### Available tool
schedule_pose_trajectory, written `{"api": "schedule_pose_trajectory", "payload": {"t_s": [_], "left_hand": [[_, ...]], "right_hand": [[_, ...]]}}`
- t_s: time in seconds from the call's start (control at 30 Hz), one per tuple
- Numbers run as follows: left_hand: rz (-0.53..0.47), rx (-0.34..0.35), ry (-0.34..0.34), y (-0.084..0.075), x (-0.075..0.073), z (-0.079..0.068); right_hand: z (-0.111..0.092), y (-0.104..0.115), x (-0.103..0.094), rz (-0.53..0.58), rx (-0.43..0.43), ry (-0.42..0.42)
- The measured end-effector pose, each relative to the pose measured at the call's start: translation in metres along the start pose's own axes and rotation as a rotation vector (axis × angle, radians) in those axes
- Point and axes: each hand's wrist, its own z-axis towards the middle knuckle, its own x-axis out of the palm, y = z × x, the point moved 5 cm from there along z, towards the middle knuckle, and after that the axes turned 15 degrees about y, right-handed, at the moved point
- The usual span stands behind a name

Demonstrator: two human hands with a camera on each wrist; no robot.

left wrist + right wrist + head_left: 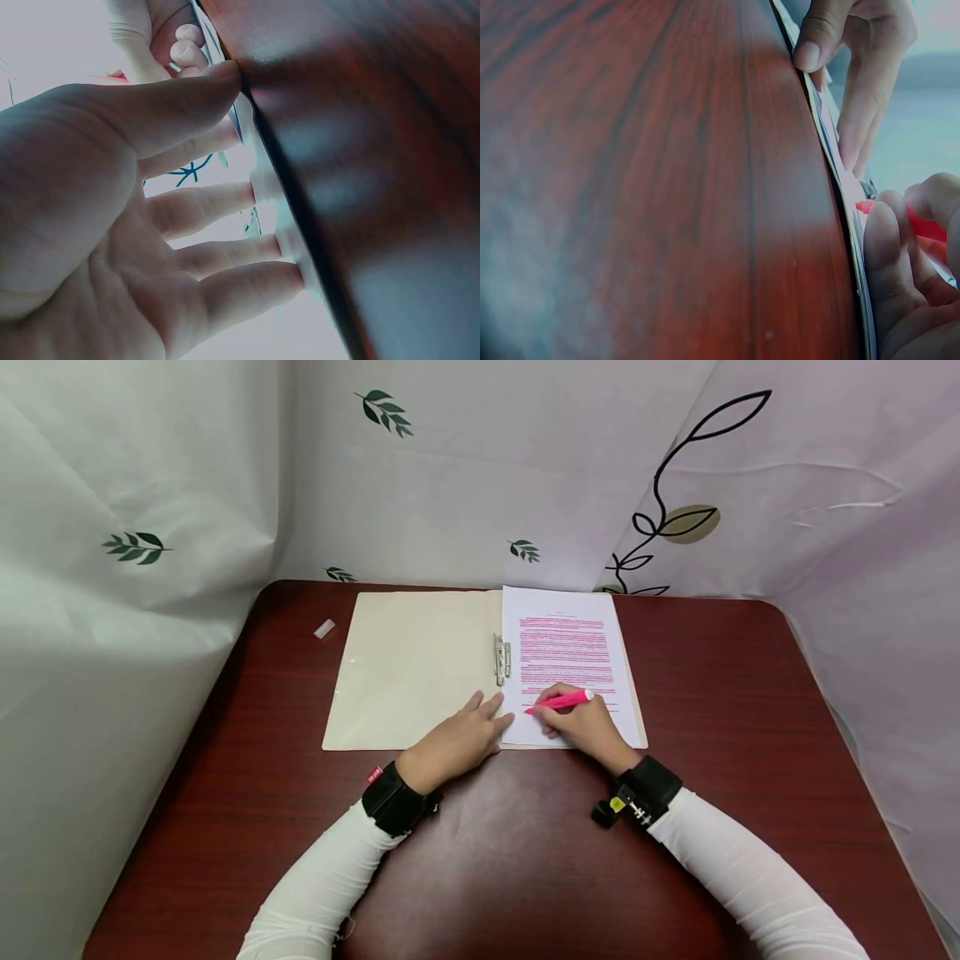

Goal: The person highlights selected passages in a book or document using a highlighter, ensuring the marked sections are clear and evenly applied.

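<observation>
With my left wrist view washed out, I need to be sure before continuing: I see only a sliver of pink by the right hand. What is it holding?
Observer: The right hand pinches a pink marker, tip at the printed page.
Operator: How much is marked?
Observer: Pink lines run from below the heading down to around that hand.
Operator: Anything loose nearby?
Observer: A small white block, left of the open folder.

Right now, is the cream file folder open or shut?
Open: the cream file folder lies spread across the wooden tabletop, its metal clip and highlighted page both exposed.
</observation>
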Motion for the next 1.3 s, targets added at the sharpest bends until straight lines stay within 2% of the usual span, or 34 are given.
{"api": "schedule_pose_trajectory", "payload": {"t_s": [0.43, 0.93, 1.3], "left_hand": [[-0.005, 0.004, -0.005, 0.000, 0.001, 0.000], [-0.004, 0.005, -0.004, 0.000, 0.001, 0.000], [-0.018, -0.003, 0.007, 0.001, 0.001, 0.002]], "right_hand": [[-0.002, -0.004, -0.002, 0.032, 0.032, 0.008], [-0.004, -0.006, -0.009, -0.018, 0.031, 0.003], [-0.006, -0.007, -0.011, 0.019, 0.032, 0.003]]}}
